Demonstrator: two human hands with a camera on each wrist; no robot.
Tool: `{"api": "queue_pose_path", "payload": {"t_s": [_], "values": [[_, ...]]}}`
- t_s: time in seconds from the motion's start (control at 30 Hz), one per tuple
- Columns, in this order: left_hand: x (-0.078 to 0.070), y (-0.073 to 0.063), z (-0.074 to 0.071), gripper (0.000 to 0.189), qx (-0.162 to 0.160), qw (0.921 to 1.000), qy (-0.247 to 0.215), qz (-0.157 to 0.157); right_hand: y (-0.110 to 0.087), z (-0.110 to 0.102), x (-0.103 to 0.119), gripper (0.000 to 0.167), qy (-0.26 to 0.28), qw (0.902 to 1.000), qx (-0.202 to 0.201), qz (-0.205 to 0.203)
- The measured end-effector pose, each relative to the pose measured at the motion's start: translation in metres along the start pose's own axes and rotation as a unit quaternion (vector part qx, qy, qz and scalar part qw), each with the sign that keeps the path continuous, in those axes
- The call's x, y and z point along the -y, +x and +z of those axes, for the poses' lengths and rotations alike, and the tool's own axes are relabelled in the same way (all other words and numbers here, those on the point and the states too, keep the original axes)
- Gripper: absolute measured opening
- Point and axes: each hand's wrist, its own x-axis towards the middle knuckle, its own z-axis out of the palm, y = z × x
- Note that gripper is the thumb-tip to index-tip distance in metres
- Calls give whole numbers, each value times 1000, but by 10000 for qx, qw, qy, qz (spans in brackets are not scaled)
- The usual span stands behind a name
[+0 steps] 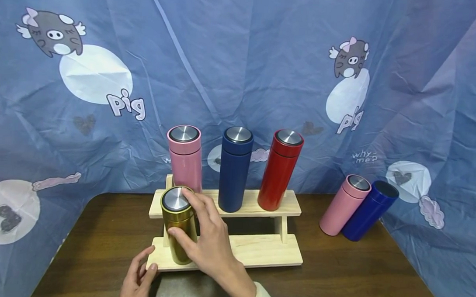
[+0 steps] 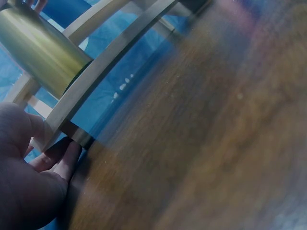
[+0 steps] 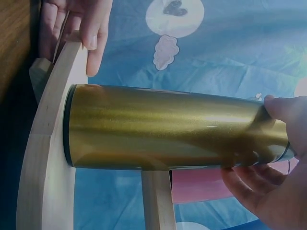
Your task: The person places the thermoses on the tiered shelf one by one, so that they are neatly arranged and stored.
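Observation:
A gold thermos flask (image 1: 179, 248) with a steel-topped lid stands upright at the left end of the lower step of a two-step wooden rack (image 1: 266, 251). My right hand (image 1: 212, 241) grips its upper part, thumb on the near side and a fingertip at the lid. In the right wrist view, the base of the gold flask (image 3: 163, 128) meets the step. My left hand (image 1: 137, 276) pinches the left end of that step. Fingers (image 2: 69, 160) reach under its edge in the left wrist view.
Along the upper step stand a pink flask (image 1: 187, 168), a navy flask (image 1: 235, 177) and a red flask (image 1: 279, 176). To the right, another pink flask (image 1: 343, 209) and a blue flask (image 1: 369, 212) stand side by side on the brown table (image 1: 336, 270). A blue printed cloth (image 1: 241, 57) hangs behind.

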Motion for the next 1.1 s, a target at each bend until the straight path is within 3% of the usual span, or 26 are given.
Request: {"api": "queue_pose_path", "payload": {"t_s": [0.23,0.43,0.83,0.93,1.1], "values": [[-3,-1,-1,43,82,9999,-48,35,0,-1,0,96,-132,9999,79,-28],[-1,-1,-1,44,-43,9999,89,-106,0,-2,1,100,-222,9995,224,41],[2,0,-3,45,28,10000,18,-8,2,-13,6,106,-12,9996,233,137],[-2,0,-2,44,47,10000,-42,-27,2,-16,7,107,22,9998,170,103],[-21,-4,5,43,78,9993,-343,110,2,-25,9,109,60,10000,30,-20]]}}
